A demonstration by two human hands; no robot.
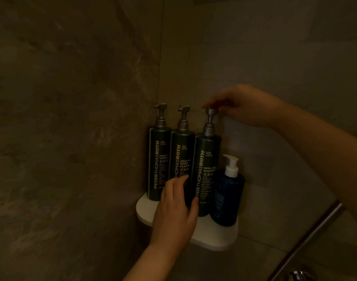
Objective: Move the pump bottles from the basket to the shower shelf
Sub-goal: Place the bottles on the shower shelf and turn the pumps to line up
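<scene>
Three tall dark green pump bottles stand upright in a row on the white corner shelf (218,238): conditioner (158,163), body cleanser (181,157) and shampoo (207,175). A shorter blue bottle with a white pump (228,197) stands at the right end. My right hand (246,107) pinches the shampoo bottle's grey pump head from the right. Lower down, my left hand (175,211) reaches in with fingers spread, its fingertips against the body cleanser and its thumb on the shampoo bottle's lower side. No basket is in view.
Dark stone tile walls meet in a corner behind the shelf. A metal rail (307,238) runs diagonally at the lower right, with a chrome fitting (299,275) at the bottom edge. The scene is dim.
</scene>
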